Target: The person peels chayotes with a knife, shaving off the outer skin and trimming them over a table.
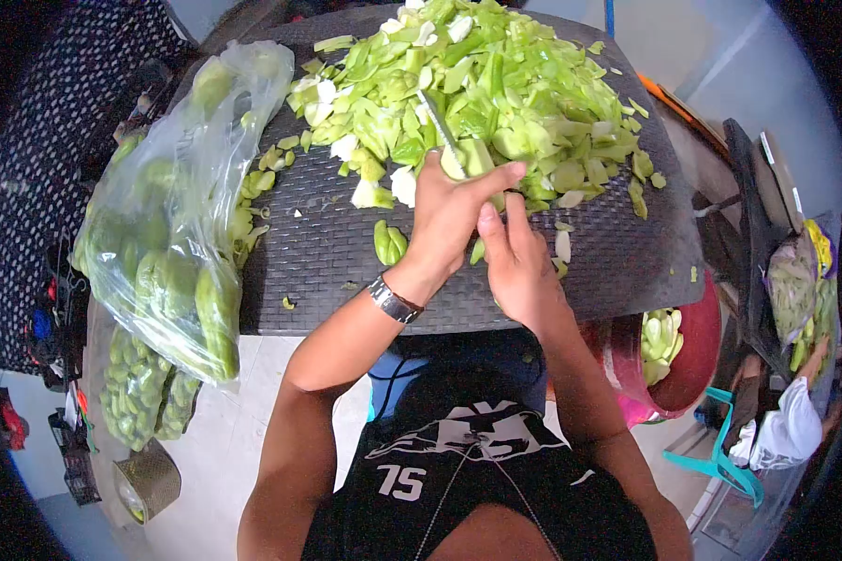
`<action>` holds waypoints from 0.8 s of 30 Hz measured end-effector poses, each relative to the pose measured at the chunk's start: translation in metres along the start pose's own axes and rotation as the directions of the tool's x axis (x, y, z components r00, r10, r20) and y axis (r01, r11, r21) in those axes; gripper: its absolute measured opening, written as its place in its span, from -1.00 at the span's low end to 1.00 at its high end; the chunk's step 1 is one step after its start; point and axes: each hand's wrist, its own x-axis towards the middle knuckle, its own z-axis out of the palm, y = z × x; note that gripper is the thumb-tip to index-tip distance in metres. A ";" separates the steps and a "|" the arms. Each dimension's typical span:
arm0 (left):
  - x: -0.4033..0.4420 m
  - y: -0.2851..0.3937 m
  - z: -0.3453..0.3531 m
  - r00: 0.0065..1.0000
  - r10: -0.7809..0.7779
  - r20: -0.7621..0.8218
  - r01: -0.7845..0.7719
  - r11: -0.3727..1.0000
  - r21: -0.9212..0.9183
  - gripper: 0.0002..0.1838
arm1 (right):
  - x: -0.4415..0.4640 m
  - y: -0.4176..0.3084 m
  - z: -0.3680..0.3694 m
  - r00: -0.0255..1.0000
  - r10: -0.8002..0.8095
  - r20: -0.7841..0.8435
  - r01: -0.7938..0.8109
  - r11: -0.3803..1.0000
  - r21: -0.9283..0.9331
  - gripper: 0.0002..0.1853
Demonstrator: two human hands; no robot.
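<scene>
My left hand, with a watch on its wrist, closes around a pale green vegetable piece at the near edge of a large heap of cut green pieces. Against that piece lies a knife blade, its tip towards the heap. The knife's handle is hidden between the hands. My right hand is just to the right, fingers curled close to the left hand; what they grip is hidden. A small green vegetable lies left of my left wrist.
The dark woven table carries a clear bag of green vegetables at its left. Below stand more bagged vegetables and a metal tin. A red tub with pale green pieces is at the lower right, near a turquoise frame.
</scene>
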 end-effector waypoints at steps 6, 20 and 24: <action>-0.002 -0.007 -0.006 0.998 -0.025 -0.062 0.013 0.980 -0.196 -0.70 | 0.005 -0.008 -0.003 0.997 -0.025 0.074 0.023 0.999 0.033 -0.48; -0.003 -0.011 -0.003 0.990 0.071 -0.124 -0.085 0.990 -0.113 -0.71 | 0.006 0.001 -0.006 0.993 -0.091 0.080 0.078 0.985 0.151 -0.49; -0.005 -0.009 -0.002 0.986 0.097 -0.134 -0.095 0.995 0.025 -0.75 | 0.005 0.001 -0.008 0.992 -0.059 0.108 0.038 0.983 0.182 -0.49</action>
